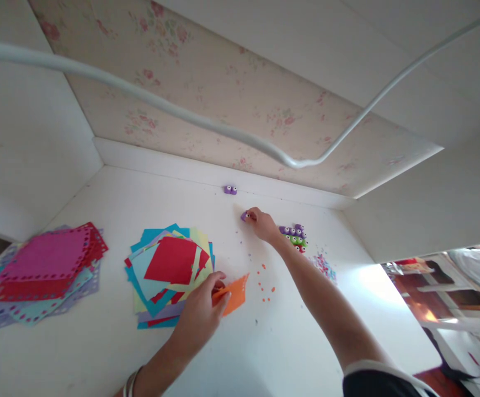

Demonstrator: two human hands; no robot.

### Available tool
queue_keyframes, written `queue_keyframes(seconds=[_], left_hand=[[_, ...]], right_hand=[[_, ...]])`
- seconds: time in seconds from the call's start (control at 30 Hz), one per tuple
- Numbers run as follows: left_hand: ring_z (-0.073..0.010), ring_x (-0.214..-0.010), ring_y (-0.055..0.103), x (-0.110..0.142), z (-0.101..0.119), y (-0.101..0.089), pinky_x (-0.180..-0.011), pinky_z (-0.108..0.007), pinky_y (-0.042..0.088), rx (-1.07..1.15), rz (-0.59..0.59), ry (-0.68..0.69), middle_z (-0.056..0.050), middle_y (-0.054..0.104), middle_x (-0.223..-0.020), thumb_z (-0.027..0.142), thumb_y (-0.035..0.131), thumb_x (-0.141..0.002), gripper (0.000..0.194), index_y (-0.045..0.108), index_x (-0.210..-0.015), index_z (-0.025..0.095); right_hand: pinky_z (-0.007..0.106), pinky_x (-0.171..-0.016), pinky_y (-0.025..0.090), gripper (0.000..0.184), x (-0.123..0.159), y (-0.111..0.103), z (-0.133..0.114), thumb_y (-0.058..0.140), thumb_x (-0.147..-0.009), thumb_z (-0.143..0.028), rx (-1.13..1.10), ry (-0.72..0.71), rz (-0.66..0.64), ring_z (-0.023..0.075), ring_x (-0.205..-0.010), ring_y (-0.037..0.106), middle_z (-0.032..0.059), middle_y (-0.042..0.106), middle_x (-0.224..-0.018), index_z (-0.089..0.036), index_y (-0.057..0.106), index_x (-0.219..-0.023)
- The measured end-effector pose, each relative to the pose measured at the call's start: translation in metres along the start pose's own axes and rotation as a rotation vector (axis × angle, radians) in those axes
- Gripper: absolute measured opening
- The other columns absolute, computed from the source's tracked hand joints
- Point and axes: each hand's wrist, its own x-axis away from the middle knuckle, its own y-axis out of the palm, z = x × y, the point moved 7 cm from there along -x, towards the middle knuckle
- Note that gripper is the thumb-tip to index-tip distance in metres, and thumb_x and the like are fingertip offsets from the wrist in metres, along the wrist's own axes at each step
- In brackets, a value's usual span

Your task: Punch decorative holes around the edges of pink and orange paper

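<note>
Left hand's [202,306] grip around flat orange paper [235,295], right hand's [261,223] around a small rounded purple piece [245,216].

Orange sheet [235,296]: inner end hidden by fingers of the left hand [202,309].
Purple piece [244,216]: partly covered by fingertips of the right hand [261,223].
Eyed pieces [297,240]: group partly hidden behind the right forearm [318,298].
Confetti [325,266]: individual shapes too small to tell.
Paper stack [171,262]: lower sheets mostly covered.
White tube [223,129]: cut off at left and right edges.
Dark sleeve [372,383]: cut off below.
Background room [451,292]: blurred.
</note>
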Motion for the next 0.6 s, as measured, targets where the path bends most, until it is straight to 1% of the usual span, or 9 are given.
queue_keyframes(seconds=[0.1, 0.17, 0.23, 0.3, 0.37, 0.43, 0.6], left_hand=[[-0.0250, -0.101, 0.069, -0.004, -0.003, -0.011, -0.087, -0.038, 0.054, 0.141, 0.053, -0.129, -0.009, 0.072, -0.107, 0.037, 0.058, -0.088, 0.031, 0.060, -0.112, 0.018], [-0.0266, -0.099, 0.070, -0.006, -0.006, -0.016, -0.084, -0.038, 0.056, 0.220, 0.069, -0.195, -0.010, 0.074, -0.105, 0.044, 0.059, -0.086, 0.035, 0.062, -0.109, 0.017], [-0.0270, -0.095, 0.072, -0.007, -0.006, -0.021, -0.082, -0.038, 0.056, 0.250, 0.105, -0.219, -0.009, 0.075, -0.102, 0.047, 0.062, -0.083, 0.039, 0.063, -0.108, 0.017], [-0.0268, -0.094, 0.072, -0.007, -0.005, -0.025, -0.082, -0.037, 0.056, 0.233, 0.139, -0.218, -0.009, 0.075, -0.101, 0.047, 0.064, -0.082, 0.040, 0.063, -0.109, 0.017], [-0.0262, -0.094, 0.072, -0.007, -0.003, -0.025, -0.081, -0.036, 0.056, 0.214, 0.135, -0.220, -0.008, 0.075, -0.101, 0.048, 0.064, -0.081, 0.041, 0.062, -0.109, 0.018], [-0.0251, -0.095, 0.071, -0.005, 0.000, -0.023, -0.081, -0.035, 0.056, 0.204, 0.118, -0.211, -0.008, 0.075, -0.102, 0.049, 0.063, -0.082, 0.040, 0.061, -0.108, 0.018], [-0.0246, -0.094, 0.071, -0.003, 0.003, -0.019, -0.082, -0.034, 0.056, 0.168, 0.113, -0.177, -0.007, 0.074, -0.103, 0.049, 0.061, -0.084, 0.040, 0.060, -0.110, 0.018]], right_hand=[[0.030, -0.086, 0.053, 0.015, 0.053, 0.006, -0.005, 0.052, -0.095, -0.029, -0.151, 0.007, 0.029, 0.0159, -0.101, 0.069, 0.0052, 0.072, -0.113, -0.024, 0.055, -0.109], [0.031, -0.085, 0.055, 0.015, 0.089, 0.009, -0.010, 0.051, -0.095, -0.035, -0.283, 0.008, 0.045, 0.0152, -0.101, 0.069, 0.0056, 0.069, -0.119, -0.025, 0.052, -0.107], [0.035, -0.087, 0.056, 0.017, 0.121, 0.009, -0.016, 0.059, -0.091, -0.038, -0.639, 0.033, 0.069, 0.0182, -0.103, 0.070, 0.0068, 0.068, -0.122, -0.025, 0.053, -0.101], [0.038, -0.090, 0.056, 0.019, 0.147, 0.009, -0.022, 0.065, -0.088, -0.039, -0.855, 0.067, 0.063, 0.0198, -0.103, 0.069, 0.0066, 0.068, -0.121, -0.026, 0.056, -0.097], [0.040, -0.091, 0.056, 0.019, 0.164, 0.008, -0.027, 0.069, -0.085, -0.038, -0.945, 0.095, 0.052, 0.0202, -0.103, 0.069, 0.0057, 0.068, -0.120, -0.026, 0.058, -0.096], [0.041, -0.092, 0.056, 0.018, 0.174, 0.008, -0.031, 0.070, -0.084, -0.037, -0.972, 0.107, 0.039, 0.0203, -0.102, 0.069, 0.0053, 0.069, -0.120, -0.026, 0.061, -0.095], [0.040, -0.091, 0.057, 0.017, 0.181, 0.008, -0.035, 0.071, -0.085, -0.036, -0.965, 0.098, 0.011, 0.0202, -0.102, 0.069, 0.0051, 0.069, -0.117, -0.025, 0.063, -0.095]])
